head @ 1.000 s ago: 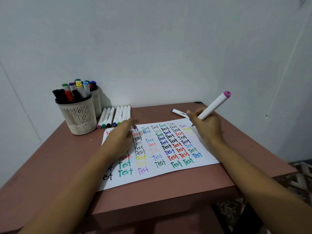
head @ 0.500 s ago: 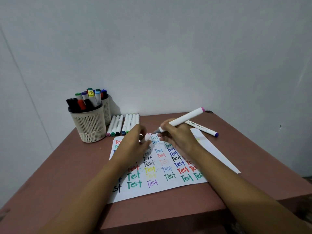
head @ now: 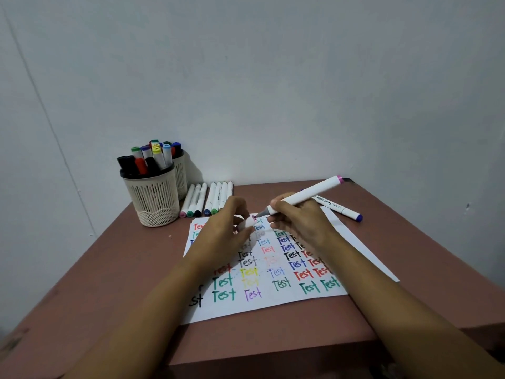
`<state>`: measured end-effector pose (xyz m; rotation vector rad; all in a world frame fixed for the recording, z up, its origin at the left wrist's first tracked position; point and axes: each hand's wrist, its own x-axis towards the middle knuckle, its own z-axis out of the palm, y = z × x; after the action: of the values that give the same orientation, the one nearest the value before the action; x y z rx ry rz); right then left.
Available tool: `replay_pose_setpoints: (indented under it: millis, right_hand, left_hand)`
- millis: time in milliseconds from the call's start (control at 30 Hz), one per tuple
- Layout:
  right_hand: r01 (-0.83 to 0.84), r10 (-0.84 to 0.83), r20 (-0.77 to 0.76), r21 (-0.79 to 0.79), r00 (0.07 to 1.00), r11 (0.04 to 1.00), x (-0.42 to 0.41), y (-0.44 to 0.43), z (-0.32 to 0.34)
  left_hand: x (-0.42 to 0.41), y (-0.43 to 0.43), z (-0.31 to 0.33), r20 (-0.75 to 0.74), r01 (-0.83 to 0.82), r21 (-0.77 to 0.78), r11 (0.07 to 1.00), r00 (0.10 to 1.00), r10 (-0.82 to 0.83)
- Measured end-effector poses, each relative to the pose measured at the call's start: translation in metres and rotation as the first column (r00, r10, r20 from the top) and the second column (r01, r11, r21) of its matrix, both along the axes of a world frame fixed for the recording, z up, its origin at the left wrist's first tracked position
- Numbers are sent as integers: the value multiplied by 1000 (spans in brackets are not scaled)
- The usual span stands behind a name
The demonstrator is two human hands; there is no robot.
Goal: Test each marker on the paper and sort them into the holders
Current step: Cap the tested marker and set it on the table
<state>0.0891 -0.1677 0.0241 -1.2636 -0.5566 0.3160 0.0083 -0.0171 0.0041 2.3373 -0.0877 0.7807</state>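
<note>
- Right hand [head: 300,222] is wrapped around the pink marker [head: 306,194]: smooth white barrel, bare grey nib pointing to 9 o'clock, over the far end of the paper [head: 273,305].
- Left hand [head: 221,236] pinches the small white cap [head: 249,222] right at the nib.
- Risk: if they're misaligned, the wet nib dabs fingers or streaks the paper.
- That thin sheet doesn't look pinned, so it could slide on the smooth table [head: 123,283].
- The slotted plastic holders [head: 153,198] sit at 10 o'clock.

Reddish-brown counter [head: 109,283]. White paper sheet [head: 273,305]: rows of "Test" in red, green, black, blue, purple, yellow. Cream slotted plastic holder [head: 153,198], mesh-patterned base. White-barrelled marker [head: 306,194], pink end cap.
</note>
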Motion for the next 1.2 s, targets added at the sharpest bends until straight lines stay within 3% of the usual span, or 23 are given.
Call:
replay_pose_setpoints:
  millis: [267,433,633,800,1100,1200]
  right_hand:
    - [-59,63,30,-140,998,988,0,0,-10]
    - [-95,93,-17,-88,995,992,-1,-2,-8]
    - [-119,118,-51,-18,992,993,-6,-1,-13]
    - [-125,127,-88,38,988,991,-6,-1,-15]
    - [-36,29,-99,-74,995,997,-2,2,-6]
    - [24,17,-262,152,965,988,5,-1,1]
  left_hand:
    - [-3,0,-1,69,18,124,992,997,-27]
    - [-1,2,0,5,2,199,980,1000,-3]
    - [1,5,-4,67,44,288,957,996,-66]
    - [2,-4,-4,143,43,224,974,987,-77]
    - [4,-11,-6,34,46,123,991,998,-51]
    - [-1,-8,-1,-25,4,4,1000,1000,-4]
